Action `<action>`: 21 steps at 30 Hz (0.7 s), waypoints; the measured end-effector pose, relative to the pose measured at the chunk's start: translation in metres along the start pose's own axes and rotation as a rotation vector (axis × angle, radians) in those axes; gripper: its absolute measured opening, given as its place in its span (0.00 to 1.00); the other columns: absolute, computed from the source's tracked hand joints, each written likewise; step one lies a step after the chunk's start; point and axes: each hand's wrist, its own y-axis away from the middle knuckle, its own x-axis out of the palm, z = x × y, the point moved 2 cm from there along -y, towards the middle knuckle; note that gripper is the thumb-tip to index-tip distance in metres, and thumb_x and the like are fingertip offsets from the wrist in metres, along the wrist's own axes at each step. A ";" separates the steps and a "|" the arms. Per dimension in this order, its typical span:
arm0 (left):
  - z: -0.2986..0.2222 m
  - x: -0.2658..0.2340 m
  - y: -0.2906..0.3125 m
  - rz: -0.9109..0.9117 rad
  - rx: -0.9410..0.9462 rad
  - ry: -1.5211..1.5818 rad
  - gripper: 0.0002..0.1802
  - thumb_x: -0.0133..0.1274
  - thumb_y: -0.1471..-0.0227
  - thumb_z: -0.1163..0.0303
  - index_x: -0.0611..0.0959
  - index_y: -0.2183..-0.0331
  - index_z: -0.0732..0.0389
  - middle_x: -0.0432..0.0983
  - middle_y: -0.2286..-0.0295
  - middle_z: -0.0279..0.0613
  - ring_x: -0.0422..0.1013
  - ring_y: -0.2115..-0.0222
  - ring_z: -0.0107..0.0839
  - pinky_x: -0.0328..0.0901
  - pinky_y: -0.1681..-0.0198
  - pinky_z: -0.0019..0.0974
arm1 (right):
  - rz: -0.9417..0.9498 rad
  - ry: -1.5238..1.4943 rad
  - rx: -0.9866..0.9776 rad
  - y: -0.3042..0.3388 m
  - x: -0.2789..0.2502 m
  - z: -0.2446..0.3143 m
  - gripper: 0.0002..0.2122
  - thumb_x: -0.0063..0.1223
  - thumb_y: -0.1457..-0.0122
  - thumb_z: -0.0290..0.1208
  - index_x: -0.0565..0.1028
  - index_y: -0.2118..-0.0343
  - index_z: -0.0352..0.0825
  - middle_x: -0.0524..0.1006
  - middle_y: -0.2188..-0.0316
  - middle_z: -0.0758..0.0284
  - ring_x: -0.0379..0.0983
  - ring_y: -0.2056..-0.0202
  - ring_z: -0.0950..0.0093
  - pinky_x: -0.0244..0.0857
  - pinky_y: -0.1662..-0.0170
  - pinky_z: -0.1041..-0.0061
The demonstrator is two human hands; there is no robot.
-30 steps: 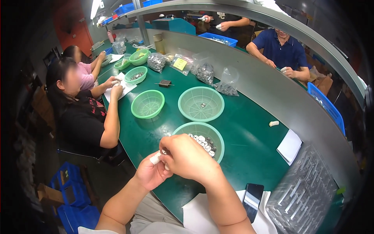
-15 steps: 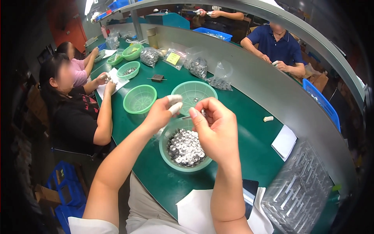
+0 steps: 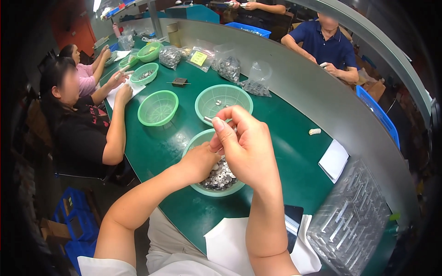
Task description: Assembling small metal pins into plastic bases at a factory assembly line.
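My right hand (image 3: pixel 248 147) is closed, with thumb and forefinger pinching a slim metal pin (image 3: pixel 208 119). It is above the gap between two pale green mesh baskets. My left hand (image 3: pixel 199 162) reaches into the near basket (image 3: pixel 189 143), over a heap of small shiny round metal discs (image 3: pixel 223 177). Its fingertips are hidden behind my right hand and among the discs, so their grip does not show. Just beyond, the far basket (image 3: pixel 249 102) contains a few loose discs (image 3: pixel 218 102).
An empty-looking green basket (image 3: pixel 158 108) stands to the left, with a small dark block (image 3: pixel 179 82) on a rod behind it. Bagged metal parts (image 3: pixel 229 69) line the back partition. At right are folded paper (image 3: pixel 334 160), a clear plastic tray (image 3: pixel 351 218) and a phone (image 3: pixel 293 225). Co-workers sit left and opposite.
My left hand has dropped from beside the far basket down into the near basket of discs. My right hand stays raised, still pinching, slightly shifted. The whole view has tilted a little.
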 end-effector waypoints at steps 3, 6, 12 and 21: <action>-0.006 -0.007 0.000 0.107 -0.121 0.235 0.21 0.51 0.51 0.78 0.79 0.52 0.60 0.76 0.57 0.52 0.72 0.53 0.49 0.70 0.52 0.49 | 0.022 0.089 -0.023 0.005 0.003 0.001 0.10 0.50 0.33 0.28 0.73 0.71 0.28 0.75 0.83 0.69 0.74 0.78 0.83 0.67 0.74 0.82; -0.015 -0.014 0.007 0.120 -0.081 0.241 0.26 0.48 0.51 0.79 0.75 0.48 0.57 0.77 0.59 0.55 0.73 0.54 0.52 0.70 0.54 0.49 | 0.029 0.120 -0.059 0.011 0.011 0.001 0.12 0.49 0.32 0.28 0.73 0.74 0.28 0.74 0.84 0.69 0.72 0.80 0.83 0.65 0.76 0.81; -0.076 -0.053 -0.006 -0.147 0.078 0.651 0.16 0.50 0.44 0.71 0.78 0.53 0.62 0.77 0.61 0.45 0.73 0.56 0.42 0.67 0.52 0.40 | 0.007 -0.004 -0.131 0.019 0.030 0.002 0.13 0.50 0.34 0.30 0.73 0.76 0.30 0.72 0.86 0.67 0.69 0.83 0.80 0.62 0.78 0.75; -0.013 -0.033 0.013 0.073 0.170 0.070 0.14 0.53 0.49 0.73 0.82 0.59 0.65 0.72 0.66 0.45 0.72 0.65 0.38 0.68 0.59 0.37 | -0.230 0.251 -0.322 0.063 0.060 -0.043 0.15 0.50 0.35 0.34 0.71 0.77 0.31 0.72 0.84 0.57 0.70 0.83 0.58 0.62 0.77 0.66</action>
